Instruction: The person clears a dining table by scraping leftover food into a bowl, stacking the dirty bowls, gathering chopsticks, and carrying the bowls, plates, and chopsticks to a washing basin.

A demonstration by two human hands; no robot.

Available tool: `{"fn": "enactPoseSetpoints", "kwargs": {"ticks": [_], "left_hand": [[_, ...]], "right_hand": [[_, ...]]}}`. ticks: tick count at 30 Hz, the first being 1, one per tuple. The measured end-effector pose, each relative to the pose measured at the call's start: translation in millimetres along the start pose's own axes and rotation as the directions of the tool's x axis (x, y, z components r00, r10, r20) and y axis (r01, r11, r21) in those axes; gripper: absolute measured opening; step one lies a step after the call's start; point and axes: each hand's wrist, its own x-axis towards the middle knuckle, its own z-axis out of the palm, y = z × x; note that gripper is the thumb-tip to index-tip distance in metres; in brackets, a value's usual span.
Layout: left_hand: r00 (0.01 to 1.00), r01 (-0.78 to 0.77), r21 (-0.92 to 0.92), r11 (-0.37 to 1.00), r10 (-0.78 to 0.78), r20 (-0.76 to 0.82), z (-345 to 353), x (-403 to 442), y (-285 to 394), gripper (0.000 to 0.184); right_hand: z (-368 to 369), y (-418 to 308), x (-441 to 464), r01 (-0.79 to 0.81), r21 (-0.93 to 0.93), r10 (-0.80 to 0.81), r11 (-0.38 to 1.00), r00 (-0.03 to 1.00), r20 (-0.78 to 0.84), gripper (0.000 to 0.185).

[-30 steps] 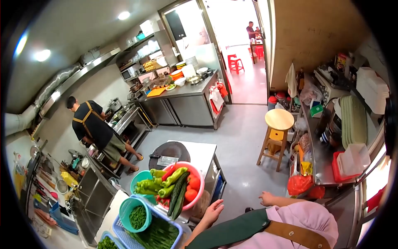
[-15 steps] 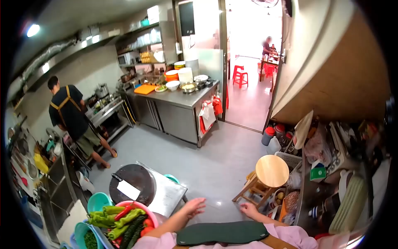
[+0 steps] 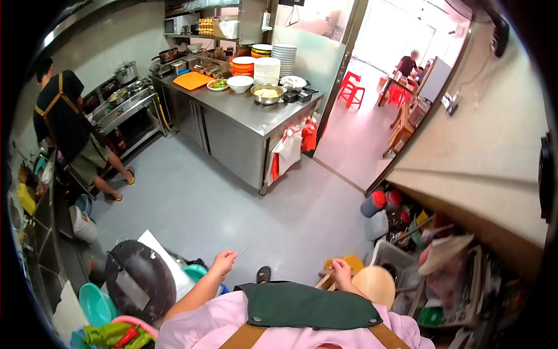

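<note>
My left hand [image 3: 224, 262] is raised in front of the green apron bib [image 3: 314, 305], its fingers curled together; whether it holds anything is too small to tell. Right of it, my right hand [image 3: 341, 270] is held low beside the round wooden stool [image 3: 375, 286], fingers drawn in, contents hard to make out. To the left lies a round dark chopping board [image 3: 139, 279] with a cleaver [image 3: 132, 291] on it. Green and red peppers [image 3: 119, 335] sit at the bottom left.
Ahead stands a steel counter [image 3: 232, 136] with stacked plates [image 3: 267, 71] and an orange tray [image 3: 193, 81]. A person [image 3: 70, 122] in a dark shirt is at the stove on the left. An open doorway [image 3: 360, 128] lies ahead right. Red-lidded containers [image 3: 374, 203] stand by the wall.
The counter and doorway appear closer, and the view has turned downward. The chopping board and peppers have slid to the lower left. My hands' fingers look more closed than before.
</note>
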Motion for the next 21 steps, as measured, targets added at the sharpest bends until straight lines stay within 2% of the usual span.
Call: {"fn": "enactPoseSetpoints", "kwargs": {"ticks": [2, 4, 6, 8, 10, 12, 13, 14, 15, 17, 19, 20, 21], "left_hand": [[0.996, 0.081, -0.101, 0.992, -0.077, 0.043, 29.6, 36.1, 40.1, 0.033], [0.991, 0.005, -0.089, 0.996, 0.007, 0.130, 63.1, 68.8, 92.1, 0.032], [0.966, -0.152, 0.070, 0.986, 0.133, 0.223, 96.3, 97.5, 141.7, 0.032], [0.908, -0.349, 0.219, 0.911, 0.271, 0.321, 136.1, 138.1, 166.7, 0.034], [0.872, -0.371, 0.282, 0.885, 0.227, 0.434, 173.0, 156.4, 202.9, 0.036], [0.796, -0.549, 0.388, 0.740, 0.321, 0.513, 209.1, 221.4, 195.2, 0.038], [0.814, -0.532, 0.397, 0.748, 0.324, 0.481, 216.0, 247.8, 191.8, 0.038], [0.782, -0.611, 0.494, 0.619, 0.373, 0.500, 221.1, 272.2, 189.9, 0.040], [0.752, -0.659, 0.583, 0.475, 0.408, 0.518, 223.5, 297.1, 186.4, 0.043], [0.839, -0.543, 0.715, 0.439, 0.252, 0.482, 204.1, 340.9, 172.7, 0.038], [0.878, -0.479, 0.872, 0.096, 0.045, 0.477, 156.1, 487.2, 35.0, 0.037], [0.959, -0.269, 0.932, 0.243, -0.018, 0.281, 140.4, 471.2, 50.4, 0.035], [0.970, -0.232, 0.942, 0.244, -0.011, 0.242, 122.7, 477.1, 64.3, 0.035]], "right_hand": [[-0.9, -25.4, 38.2, 0.019, -0.048, -0.021, 0.999, 0.999, -0.031, 0.011], [0.2, -54.8, 80.0, 0.072, -0.148, -0.076, 0.986, 0.997, -0.021, 0.012], [-1.4, -73.7, 109.1, 0.093, -0.143, -0.095, 0.985, 0.995, -0.011, 0.013], [-8.1, -80.8, 142.6, 0.109, -0.196, -0.131, 0.975, 0.986, -0.104, 0.013], [-37.9, -46.9, 180.4, 0.072, -0.338, -0.128, 0.939, 0.981, -0.145, 0.019], [-67.9, -21.8, 196.3, 0.252, -0.652, -0.350, 0.715, 0.936, -0.022, 0.020], [-123.5, 51.8, 235.1, 0.233, -0.688, -0.330, 0.687, 0.944, -0.010, 0.021], [-179.1, 125.1, 274.1, 0.214, -0.724, -0.309, 0.656, 0.951, 0.001, 0.022], [-180.3, 115.6, 286.8, 0.109, -0.766, -0.177, 0.633, 0.984, -0.007, 0.021], [-176.0, 83.7, 327.6, -0.007, -0.805, -0.001, 0.593, 1.000, -0.010, 0.021], [-174.8, 47.0, 383.6, -0.018, -0.845, 0.074, 0.535, 0.997, 0.026, 0.020], [-176.3, 25.8, 415.1, -0.013, -0.855, 0.095, 0.519, 0.995, 0.043, 0.020], [-178.0, 5.3, 447.8, -0.005, -0.863, 0.107, 0.505, 0.993, 0.057, 0.020]]}}
